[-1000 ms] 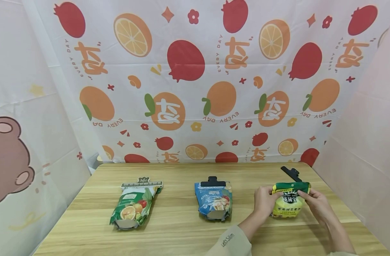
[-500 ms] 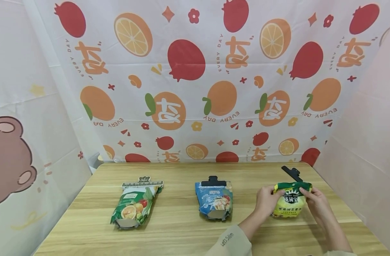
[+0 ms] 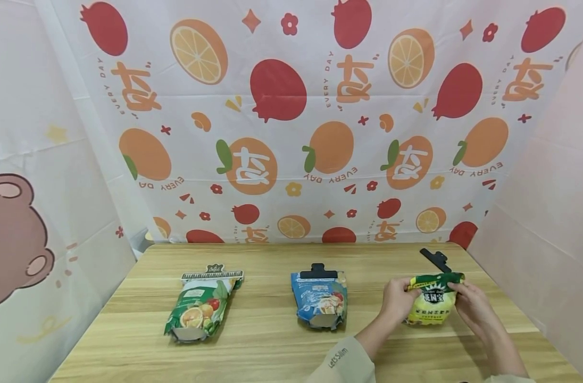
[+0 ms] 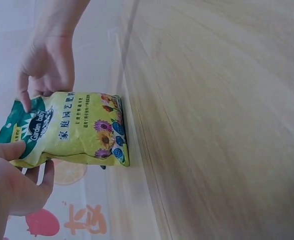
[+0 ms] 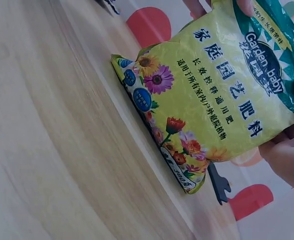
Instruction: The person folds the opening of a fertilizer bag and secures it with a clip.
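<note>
A yellow fertilizer bag (image 3: 430, 314) with a green top band stands at the right of the table, its bottom on the tabletop. My left hand (image 3: 397, 300) pinches the bag's upper left edge, thumb in front and fingers behind. At the upper right edge, my right hand (image 3: 474, 308) pinches it the same way. Flowers and "Garden baby" lettering show on the bag's front (image 5: 197, 90) in the right wrist view. Behind the bag lies a black bag clip (image 3: 436, 260), its near end close to the bag's top in the head view.
A blue bag (image 3: 320, 303) with a black clip (image 3: 318, 274) across its top stands mid-table. Farther left is a green bag (image 3: 198, 308) topped by a light patterned clip (image 3: 212, 275). The wooden table (image 3: 253, 356) backs onto a fruit-print cloth (image 3: 282, 133).
The bag's top edge and both hands have shifted only slightly. Both hands keep their hold on the bag, and the clips and other bags stay where they were.
</note>
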Tool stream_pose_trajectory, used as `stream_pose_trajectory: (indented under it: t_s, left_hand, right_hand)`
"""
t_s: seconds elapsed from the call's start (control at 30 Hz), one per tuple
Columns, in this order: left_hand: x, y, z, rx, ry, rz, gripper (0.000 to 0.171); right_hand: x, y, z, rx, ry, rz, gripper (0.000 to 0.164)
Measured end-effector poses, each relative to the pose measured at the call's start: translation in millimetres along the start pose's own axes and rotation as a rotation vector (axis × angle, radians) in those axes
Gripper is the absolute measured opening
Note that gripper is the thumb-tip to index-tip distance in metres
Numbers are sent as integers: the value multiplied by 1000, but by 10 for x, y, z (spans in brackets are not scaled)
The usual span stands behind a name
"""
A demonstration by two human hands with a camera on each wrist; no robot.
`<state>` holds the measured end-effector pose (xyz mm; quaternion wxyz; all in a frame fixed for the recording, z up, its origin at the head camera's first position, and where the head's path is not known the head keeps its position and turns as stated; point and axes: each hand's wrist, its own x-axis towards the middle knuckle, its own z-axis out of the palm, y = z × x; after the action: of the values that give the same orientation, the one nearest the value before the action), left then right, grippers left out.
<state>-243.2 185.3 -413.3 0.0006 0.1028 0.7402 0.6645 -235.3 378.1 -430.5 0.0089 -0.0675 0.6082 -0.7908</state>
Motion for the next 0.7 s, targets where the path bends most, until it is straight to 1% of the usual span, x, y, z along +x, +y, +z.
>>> stream_pose_trajectory:
  t_s: [0.07, 0.13, 0.2, 0.27, 0.33, 0.4, 0.47, 0.57, 0.63, 0.7]
  left_hand:
    - [0, -2, -1, 15, 3, 15, 12]
    - [2, -7, 0, 22, 7, 21, 11]
    - [1, -9, 4, 19, 11, 20, 11]
    - [-3, -7, 5, 3, 11, 7, 10]
    - [-10, 1, 3, -15, 12, -4, 8]
    - [-14, 2, 2, -28, 12, -8, 8]
    - [-14, 3, -1, -38, 10, -9, 8]
    - [-9, -5, -2, -44, -2, -11, 9]
    - [-6, -6, -4, -45, -14, -22, 10]
    - [-6, -8, -5, -41, -24, -30, 11]
  right_hand:
    - [3, 6, 13, 32, 8, -17, 28]
    - [1, 15, 27, 74, 10, -38, 27]
    - [-3, 16, 45, 104, 21, -42, 26]
    - [-3, 12, 61, 97, 45, -22, 25]
    - [0, 9, 72, 49, 73, 9, 18]
    - [1, 3, 80, 25, 83, 19, 17]
    - [3, 10, 81, 43, 67, -5, 19]
    - [-1, 23, 91, 143, 0, -94, 30]
    - [-1, 30, 96, 205, -40, -137, 34]
    - [-4, 21, 105, 212, -40, -150, 36]
